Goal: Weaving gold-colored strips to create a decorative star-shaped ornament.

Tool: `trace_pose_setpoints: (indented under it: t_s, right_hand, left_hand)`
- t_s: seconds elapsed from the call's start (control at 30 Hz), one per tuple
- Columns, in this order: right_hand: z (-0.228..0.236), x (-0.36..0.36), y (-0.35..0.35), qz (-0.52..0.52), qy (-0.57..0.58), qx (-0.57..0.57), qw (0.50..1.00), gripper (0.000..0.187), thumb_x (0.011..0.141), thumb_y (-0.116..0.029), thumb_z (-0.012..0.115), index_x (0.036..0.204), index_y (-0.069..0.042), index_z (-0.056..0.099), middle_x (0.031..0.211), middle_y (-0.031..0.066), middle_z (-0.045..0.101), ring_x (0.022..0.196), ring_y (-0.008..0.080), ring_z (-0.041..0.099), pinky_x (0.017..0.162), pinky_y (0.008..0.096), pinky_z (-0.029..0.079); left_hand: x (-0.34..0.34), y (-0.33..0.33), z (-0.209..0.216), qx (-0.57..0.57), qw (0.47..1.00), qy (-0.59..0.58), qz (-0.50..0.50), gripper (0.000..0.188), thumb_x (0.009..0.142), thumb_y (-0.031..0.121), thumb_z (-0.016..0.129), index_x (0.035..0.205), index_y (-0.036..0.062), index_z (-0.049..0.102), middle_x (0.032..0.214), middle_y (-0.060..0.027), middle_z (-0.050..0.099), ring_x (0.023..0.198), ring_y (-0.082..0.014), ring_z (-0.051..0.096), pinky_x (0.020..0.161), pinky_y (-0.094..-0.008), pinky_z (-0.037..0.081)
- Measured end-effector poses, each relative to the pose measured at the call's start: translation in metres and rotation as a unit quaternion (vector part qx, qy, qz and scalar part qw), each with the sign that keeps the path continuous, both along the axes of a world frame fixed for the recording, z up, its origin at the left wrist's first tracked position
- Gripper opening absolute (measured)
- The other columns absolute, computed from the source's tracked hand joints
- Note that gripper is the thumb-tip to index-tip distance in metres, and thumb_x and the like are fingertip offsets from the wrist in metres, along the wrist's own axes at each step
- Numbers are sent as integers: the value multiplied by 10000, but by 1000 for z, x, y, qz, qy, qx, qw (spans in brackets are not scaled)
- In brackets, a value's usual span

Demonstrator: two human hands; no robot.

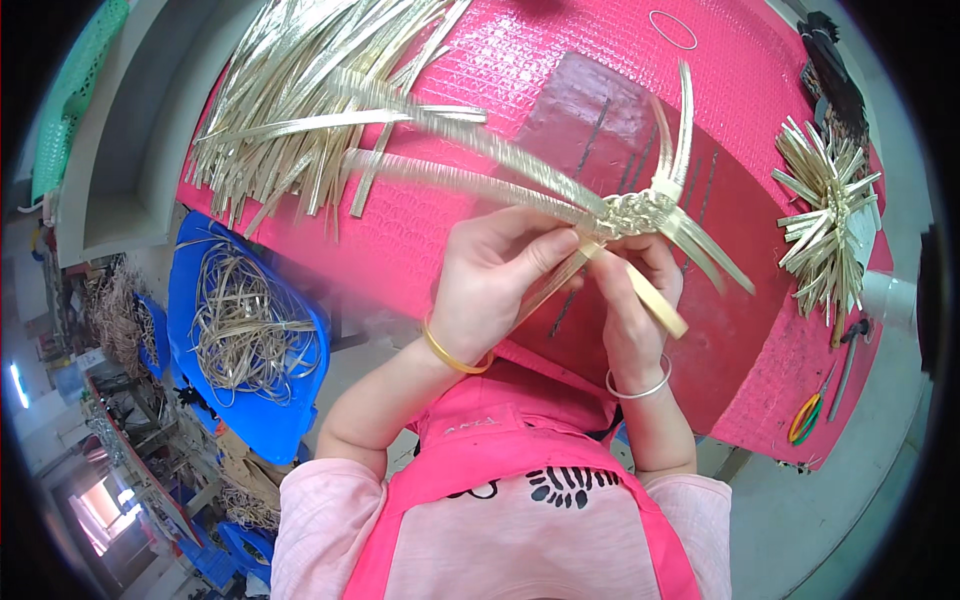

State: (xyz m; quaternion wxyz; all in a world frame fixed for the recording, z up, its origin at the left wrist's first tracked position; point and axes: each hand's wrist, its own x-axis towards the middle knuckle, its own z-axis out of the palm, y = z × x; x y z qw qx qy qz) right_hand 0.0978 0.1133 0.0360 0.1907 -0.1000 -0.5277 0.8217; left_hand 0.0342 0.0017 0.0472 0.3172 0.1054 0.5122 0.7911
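Note:
A short woven braid of shiny gold strips is held between my hands above a dark red board. My left hand pinches gold strips at the braid's left end, thumb on top. My right hand curls under the braid and grips it from below; a flat pale-gold strip end sticks out past its fingers. Two long strips run up and left from the braid, smeared by motion. More strip ends fan out from its right end. The fingertips under the braid are partly hidden.
A large pile of gold strips lies on the pink table cover. At the right are a tied gold bundle and scissors with coloured handles. A blue bin of tangled strips stands left. A thin loop lies at the far edge.

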Motion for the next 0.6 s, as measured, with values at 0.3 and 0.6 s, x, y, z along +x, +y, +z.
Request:
trace_pose_setpoints:
  t_s: [0.3, 0.6]
  right_hand:
    - [-6, -2, 1, 0, -43, -98, 994, 154, 779, -77, 547, 907, 7, 530, 834, 39, 551, 744, 99, 515, 655, 216, 419]
    - [-11, -10, 8, -49, -138, 291, 945, 104, 703, -74, 603, 691, -17, 517, 687, 59, 520, 659, 158, 484, 640, 273, 373]
  left_hand:
    - [-20, 3, -13, -52, 975, -178, -123, 238, 763, 29, 536, 997, 7, 496, 777, -85, 557, 705, -129, 535, 492, -211, 437]
    - [0, 8, -9, -160, 959, 207, 108, 93, 715, 21, 590, 798, -21, 590, 725, -75, 585, 673, -116, 552, 616, -224, 429]
